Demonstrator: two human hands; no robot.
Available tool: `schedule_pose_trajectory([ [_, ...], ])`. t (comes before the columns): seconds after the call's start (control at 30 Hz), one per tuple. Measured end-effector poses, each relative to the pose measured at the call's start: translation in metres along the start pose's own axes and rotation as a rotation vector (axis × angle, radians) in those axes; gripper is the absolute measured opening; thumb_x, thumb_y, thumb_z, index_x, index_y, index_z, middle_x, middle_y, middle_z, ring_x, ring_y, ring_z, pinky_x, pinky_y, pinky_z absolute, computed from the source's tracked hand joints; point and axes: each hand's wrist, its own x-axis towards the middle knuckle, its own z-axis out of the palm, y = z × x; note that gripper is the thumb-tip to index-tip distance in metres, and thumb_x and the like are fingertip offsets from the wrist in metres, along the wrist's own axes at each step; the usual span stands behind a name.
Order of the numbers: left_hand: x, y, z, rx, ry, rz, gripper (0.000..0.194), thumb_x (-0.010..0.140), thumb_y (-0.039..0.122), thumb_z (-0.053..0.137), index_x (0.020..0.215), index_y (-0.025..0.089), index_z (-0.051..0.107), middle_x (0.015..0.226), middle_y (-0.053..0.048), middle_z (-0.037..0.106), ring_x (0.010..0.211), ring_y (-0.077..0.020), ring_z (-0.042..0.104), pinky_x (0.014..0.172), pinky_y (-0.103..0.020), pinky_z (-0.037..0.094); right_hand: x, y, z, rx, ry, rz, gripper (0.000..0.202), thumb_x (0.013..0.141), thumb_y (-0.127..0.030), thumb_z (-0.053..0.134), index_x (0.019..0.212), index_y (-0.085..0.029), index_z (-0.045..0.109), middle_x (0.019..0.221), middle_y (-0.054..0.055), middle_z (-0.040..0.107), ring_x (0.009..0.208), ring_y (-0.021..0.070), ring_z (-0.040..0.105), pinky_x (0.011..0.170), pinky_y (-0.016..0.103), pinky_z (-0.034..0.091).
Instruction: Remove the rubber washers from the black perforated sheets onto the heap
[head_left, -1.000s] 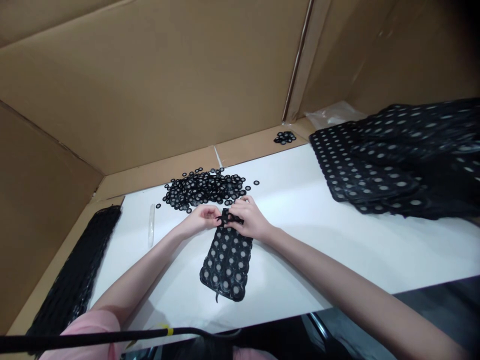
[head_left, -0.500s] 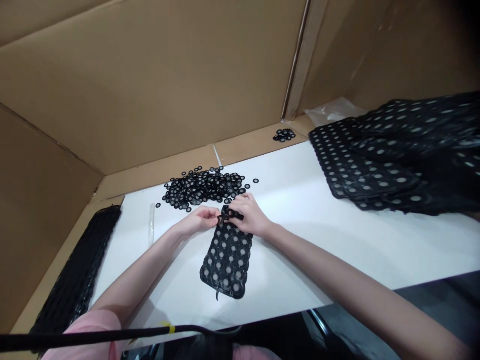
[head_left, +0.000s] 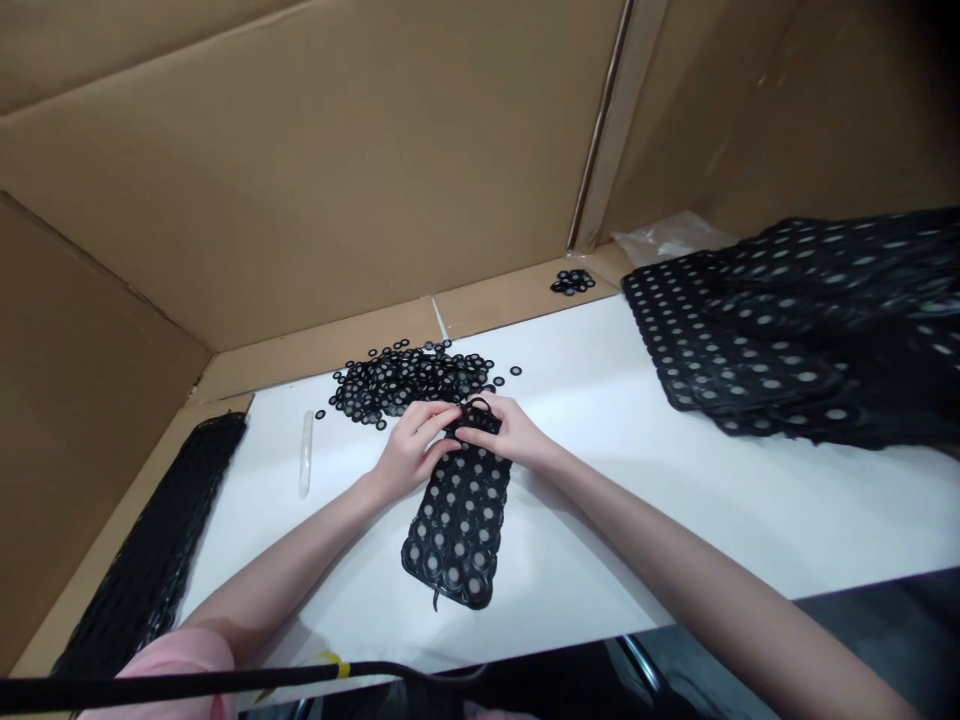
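Note:
A black sheet with rows of round grey-centred discs point(head_left: 459, 525) lies in front of me on the white table, its far end lifted and bent up. My right hand point(head_left: 510, 430) grips that raised end from the right, thumb on the near side. From the left, my left hand point(head_left: 416, 440) closes on the same end, its fingers at the upper edge and its thumb lower down. Whether a loose disc is between the left fingertips is hidden. Just beyond my hands is a heap of small black rings with pale centres point(head_left: 405, 380).
More dotted black sheets point(head_left: 757, 340) are piled at the right, by a clear plastic bag point(head_left: 667, 238). A smaller ring cluster point(head_left: 573, 281) sits at the back. At the left are a clear strip point(head_left: 306, 455) and a long black stack point(head_left: 154, 540). Cardboard walls point(head_left: 337, 180) surround the table.
My left hand has moved from a low pinch at the sheet's left edge up and over its far end. The right hand keeps its hold. The view has shifted slightly.

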Motion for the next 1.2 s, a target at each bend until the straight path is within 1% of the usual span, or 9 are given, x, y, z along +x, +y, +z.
schedule_pose_trajectory([
  [0.17, 0.017, -0.003, 0.003, -0.176, 0.043, -0.183, 0.013, 0.087, 0.027, 0.057, 0.092, 0.017, 0.064, 0.088, -0.007, 0.063, 0.082, -0.0177, 0.058, 0.074, -0.030, 0.047, -0.001, -0.003, -0.002, 0.006, -0.037, -0.038, 0.013, 0.075, -0.030, 0.062, 0.072, -0.018, 0.058, 0.073, 0.002, 0.060, 0.071, 0.0179, 0.056, 0.067, 0.031, 0.045],
  [0.3, 0.031, -0.003, 0.004, -0.281, 0.105, -0.327, 0.019, 0.087, 0.023, 0.052, 0.075, 0.018, 0.066, 0.074, -0.003, 0.063, 0.072, -0.0149, 0.058, 0.070, -0.027, 0.044, -0.002, -0.001, 0.000, 0.077, -0.035, 0.005, 0.011, 0.075, -0.029, 0.062, 0.075, -0.018, 0.061, 0.074, 0.002, 0.064, 0.071, 0.0185, 0.059, 0.067, 0.031, 0.045],
  [0.5, 0.043, -0.033, 0.001, -0.444, 0.364, -0.629, 0.013, 0.078, 0.026, 0.058, 0.074, 0.015, 0.065, 0.067, -0.002, 0.062, 0.060, -0.0124, 0.054, 0.058, -0.024, 0.042, -0.005, 0.010, 0.007, 0.083, 0.105, 0.104, 0.011, 0.075, -0.029, 0.062, 0.073, -0.019, 0.058, 0.072, 0.002, 0.066, 0.073, 0.0213, 0.062, 0.069, 0.033, 0.047],
  [0.63, 0.050, -0.057, -0.017, -0.403, 0.438, -0.634, 0.018, 0.081, 0.029, 0.056, 0.083, 0.015, 0.066, 0.069, -0.002, 0.061, 0.062, -0.0124, 0.055, 0.057, -0.023, 0.041, -0.004, 0.015, 0.009, 0.191, 0.148, 0.167, 0.014, 0.073, -0.031, 0.065, 0.079, -0.019, 0.060, 0.083, 0.005, 0.071, 0.083, 0.0233, 0.065, 0.081, 0.038, 0.049],
  [0.8, 0.053, -0.068, -0.033, 0.001, 0.187, -0.460, 0.019, 0.079, 0.018, 0.059, 0.092, 0.019, 0.072, 0.099, -0.006, 0.063, 0.094, -0.0200, 0.057, 0.088, -0.034, 0.044, -0.001, 0.011, 0.001, 0.288, 0.254, 0.236, 0.027, 0.072, -0.039, 0.067, 0.087, -0.018, 0.059, 0.095, 0.007, 0.068, 0.093, 0.0242, 0.063, 0.090, 0.041, 0.047],
  [0.9, 0.054, -0.061, -0.033, 0.146, 0.150, -0.387, 0.024, 0.085, 0.022, 0.054, 0.103, 0.019, 0.070, 0.104, -0.009, 0.060, 0.102, -0.0228, 0.053, 0.095, -0.039, 0.040, 0.000, 0.007, -0.002, 0.286, 0.311, 0.253, 0.030, 0.072, -0.043, 0.066, 0.085, -0.018, 0.058, 0.090, 0.005, 0.066, 0.090, 0.0233, 0.062, 0.088, 0.040, 0.047],
  [1.03, 0.055, -0.036, -0.024, -0.169, -0.100, -0.273, 0.027, 0.086, 0.035, 0.055, 0.104, 0.018, 0.067, 0.098, -0.007, 0.061, 0.089, -0.0179, 0.056, 0.079, -0.029, 0.045, 0.001, 0.006, 0.001, 0.293, 0.304, 0.208, 0.028, 0.071, -0.041, 0.068, 0.084, -0.018, 0.058, 0.087, 0.004, 0.065, 0.085, 0.0214, 0.062, 0.083, 0.037, 0.048],
  [1.13, 0.056, -0.022, -0.015, -0.330, -0.278, -0.353, 0.022, 0.077, 0.034, 0.066, 0.088, 0.015, 0.066, 0.083, -0.003, 0.062, 0.077, -0.0152, 0.055, 0.070, -0.024, 0.041, 0.000, 0.009, 0.003, 0.249, 0.255, 0.128, 0.024, 0.071, -0.037, 0.069, 0.084, -0.020, 0.057, 0.086, 0.003, 0.066, 0.083, 0.0205, 0.063, 0.080, 0.035, 0.049],
  [1.2, 0.055, -0.019, -0.010, -0.411, -0.312, -0.458, 0.020, 0.073, 0.032, 0.069, 0.077, 0.013, 0.063, 0.072, 0.000, 0.059, 0.071, -0.0132, 0.052, 0.066, -0.023, 0.038, 0.000, 0.011, 0.002, 0.172, 0.241, 0.092, 0.023, 0.072, -0.036, 0.069, 0.084, -0.020, 0.058, 0.085, 0.003, 0.066, 0.082, 0.0206, 0.063, 0.078, 0.034, 0.049],
])
